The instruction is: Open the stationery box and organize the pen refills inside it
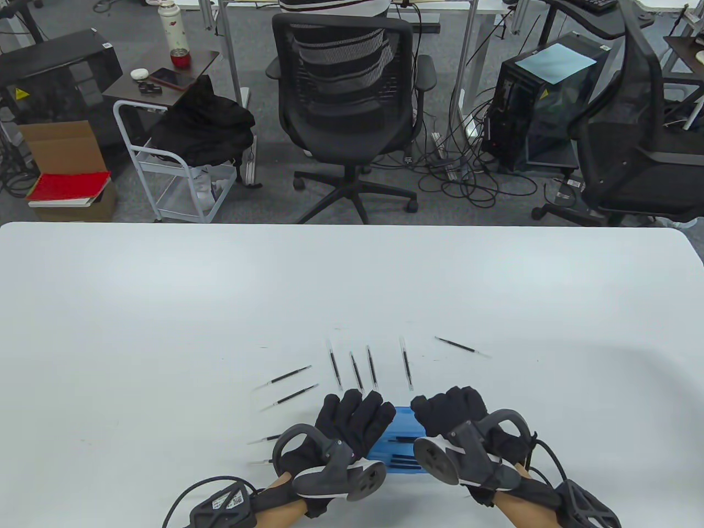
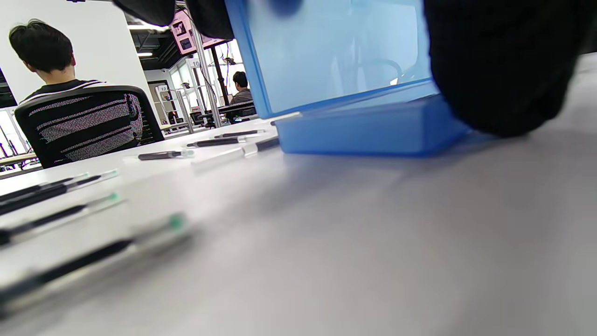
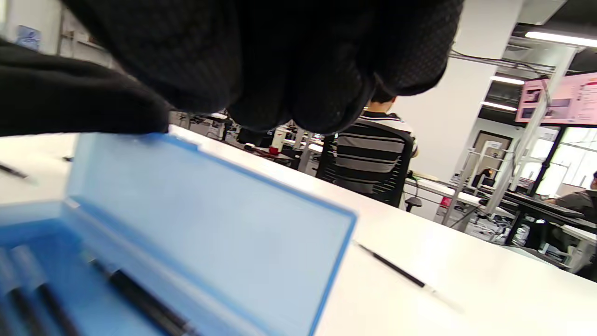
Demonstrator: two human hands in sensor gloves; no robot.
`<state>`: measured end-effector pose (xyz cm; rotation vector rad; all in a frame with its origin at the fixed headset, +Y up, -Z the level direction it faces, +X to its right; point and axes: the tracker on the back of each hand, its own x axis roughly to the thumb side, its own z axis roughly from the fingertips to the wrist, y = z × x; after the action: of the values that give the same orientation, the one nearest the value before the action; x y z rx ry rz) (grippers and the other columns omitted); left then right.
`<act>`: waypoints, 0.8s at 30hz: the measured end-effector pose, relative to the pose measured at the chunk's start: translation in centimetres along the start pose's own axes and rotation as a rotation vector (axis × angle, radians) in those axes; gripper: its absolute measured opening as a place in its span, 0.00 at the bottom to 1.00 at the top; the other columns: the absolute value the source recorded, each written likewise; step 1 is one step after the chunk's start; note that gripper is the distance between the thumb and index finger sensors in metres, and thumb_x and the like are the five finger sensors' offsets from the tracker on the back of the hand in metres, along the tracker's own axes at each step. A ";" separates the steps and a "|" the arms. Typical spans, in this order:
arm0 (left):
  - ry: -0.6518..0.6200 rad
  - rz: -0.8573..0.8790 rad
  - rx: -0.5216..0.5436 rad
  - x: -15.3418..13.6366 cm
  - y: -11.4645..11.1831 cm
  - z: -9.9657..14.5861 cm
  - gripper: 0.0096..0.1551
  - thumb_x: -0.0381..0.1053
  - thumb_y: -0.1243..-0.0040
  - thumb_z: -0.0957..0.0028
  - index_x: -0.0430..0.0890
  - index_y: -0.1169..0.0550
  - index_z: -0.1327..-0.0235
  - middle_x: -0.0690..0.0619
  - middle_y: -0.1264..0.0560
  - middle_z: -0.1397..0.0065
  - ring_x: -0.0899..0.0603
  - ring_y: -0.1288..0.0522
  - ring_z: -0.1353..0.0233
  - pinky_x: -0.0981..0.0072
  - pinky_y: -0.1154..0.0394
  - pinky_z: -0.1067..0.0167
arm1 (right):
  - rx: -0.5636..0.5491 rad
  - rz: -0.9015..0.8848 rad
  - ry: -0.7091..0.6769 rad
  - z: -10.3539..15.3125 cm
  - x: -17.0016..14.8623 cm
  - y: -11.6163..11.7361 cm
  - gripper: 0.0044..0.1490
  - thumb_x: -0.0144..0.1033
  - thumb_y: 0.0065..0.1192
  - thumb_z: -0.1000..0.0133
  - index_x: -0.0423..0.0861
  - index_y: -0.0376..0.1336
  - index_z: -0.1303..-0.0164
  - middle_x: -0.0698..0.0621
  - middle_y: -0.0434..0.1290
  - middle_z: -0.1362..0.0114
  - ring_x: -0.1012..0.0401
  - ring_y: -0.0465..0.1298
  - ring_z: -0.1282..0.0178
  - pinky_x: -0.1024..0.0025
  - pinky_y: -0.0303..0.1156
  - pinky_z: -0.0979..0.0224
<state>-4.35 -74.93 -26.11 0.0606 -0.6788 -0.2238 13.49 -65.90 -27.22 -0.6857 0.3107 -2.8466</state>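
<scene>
my left fingers point(image 1: 357, 410) and right fingers point(image 1: 440, 410) grip the box point(image 1: 393, 448) lid, raised; some refills lie inside. next, gather refills point(image 1: 371, 367) off the surface point(image 1: 165, 308).

— What carries it all?
— A white table point(image 1: 165, 308). A blue stationery box point(image 1: 397, 445) sits near its near edge, lid up.
— And loose on the top?
— Thin black pen refills point(image 1: 372, 367) lie scattered beyond the box toward the far edge, with a few more off to its left.
</scene>
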 end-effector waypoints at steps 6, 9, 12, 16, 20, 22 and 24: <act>0.002 -0.002 0.000 -0.1 0.0 0.0 0.74 0.72 0.35 0.57 0.47 0.63 0.13 0.42 0.61 0.08 0.27 0.48 0.12 0.29 0.45 0.20 | 0.026 0.045 0.073 -2.7 -2.6 1.1 0.39 0.40 0.74 0.51 0.49 0.65 0.27 0.49 0.82 0.35 0.49 0.81 0.35 0.43 0.72 0.25; 0.002 -0.003 0.001 0.0 0.0 0.0 0.74 0.72 0.35 0.57 0.47 0.63 0.13 0.42 0.61 0.08 0.27 0.48 0.12 0.29 0.44 0.20 | 0.059 0.055 0.100 -4.2 -3.7 2.1 0.40 0.40 0.74 0.51 0.49 0.65 0.27 0.50 0.81 0.34 0.49 0.80 0.34 0.44 0.72 0.24; 0.002 -0.002 0.001 -0.1 0.0 0.0 0.74 0.72 0.35 0.57 0.47 0.63 0.13 0.42 0.61 0.08 0.27 0.48 0.12 0.29 0.45 0.20 | 0.097 0.055 0.130 -5.8 -5.1 3.5 0.39 0.40 0.74 0.51 0.50 0.65 0.27 0.50 0.81 0.34 0.49 0.80 0.34 0.44 0.71 0.24; 0.001 0.003 0.000 -0.1 0.0 0.0 0.74 0.72 0.35 0.57 0.47 0.63 0.13 0.42 0.61 0.08 0.27 0.49 0.12 0.29 0.45 0.20 | 0.156 0.071 0.164 -7.7 -6.9 5.9 0.39 0.39 0.75 0.52 0.50 0.65 0.28 0.51 0.82 0.35 0.50 0.81 0.35 0.44 0.72 0.24; 0.000 0.005 0.000 -0.1 0.0 0.0 0.74 0.72 0.35 0.57 0.47 0.63 0.13 0.42 0.61 0.08 0.27 0.49 0.12 0.29 0.45 0.20 | 0.191 0.079 0.199 -8.9 -8.7 8.3 0.38 0.38 0.76 0.53 0.51 0.66 0.30 0.52 0.83 0.37 0.51 0.81 0.36 0.45 0.72 0.24; 0.000 0.006 -0.001 -0.1 0.0 0.0 0.74 0.72 0.35 0.57 0.47 0.63 0.13 0.42 0.61 0.08 0.27 0.49 0.12 0.29 0.45 0.20 | 0.222 0.089 0.216 -9.3 -9.5 9.5 0.38 0.38 0.77 0.54 0.52 0.66 0.30 0.52 0.83 0.37 0.51 0.82 0.36 0.45 0.72 0.24; -0.001 0.007 -0.001 -0.1 0.0 0.0 0.74 0.72 0.35 0.57 0.47 0.63 0.13 0.42 0.61 0.08 0.27 0.49 0.12 0.29 0.45 0.20 | 0.249 0.122 0.236 -9.6 -10.2 10.6 0.39 0.39 0.77 0.54 0.52 0.66 0.30 0.53 0.83 0.37 0.51 0.81 0.36 0.46 0.72 0.24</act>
<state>-4.41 -74.95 -26.18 0.0573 -0.6795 -0.2173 19.38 -72.19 -42.51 -0.2741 0.0272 -2.7828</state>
